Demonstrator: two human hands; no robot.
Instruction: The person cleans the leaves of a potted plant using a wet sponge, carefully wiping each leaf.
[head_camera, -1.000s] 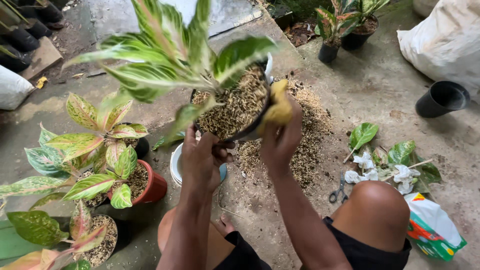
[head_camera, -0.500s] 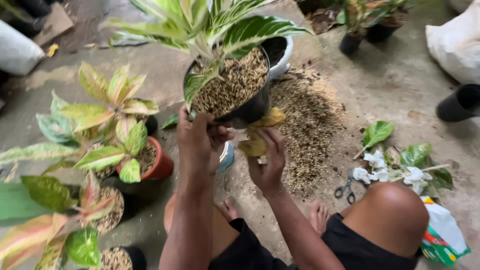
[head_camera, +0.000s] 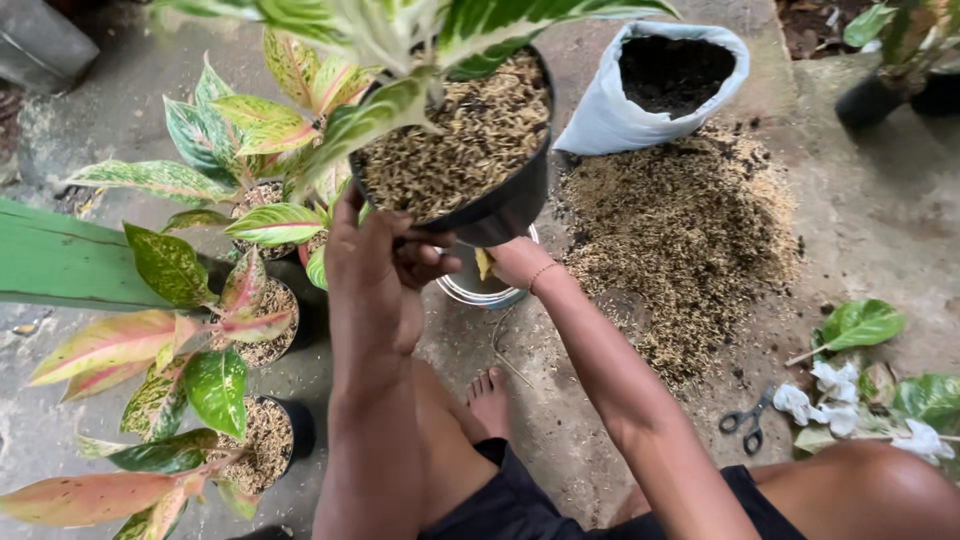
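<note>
The left hand (head_camera: 375, 265) grips the rim of the black pot (head_camera: 500, 205), its fingers closed on the edge. The pot is lifted above the concrete floor (head_camera: 880, 230), filled with husk mix, over a white bucket (head_camera: 480, 290). The right hand (head_camera: 515, 262) is under the pot; whether its fingers are closed, I cannot tell. Black scissors (head_camera: 748, 420) lie on the floor at the right.

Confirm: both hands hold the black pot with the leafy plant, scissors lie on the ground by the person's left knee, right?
Not quite. The scissors lie by the right knee, near the cut leaves, as the head view shows. The left hand grips the black pot at its rim; the right hand supports it from underneath.
</note>
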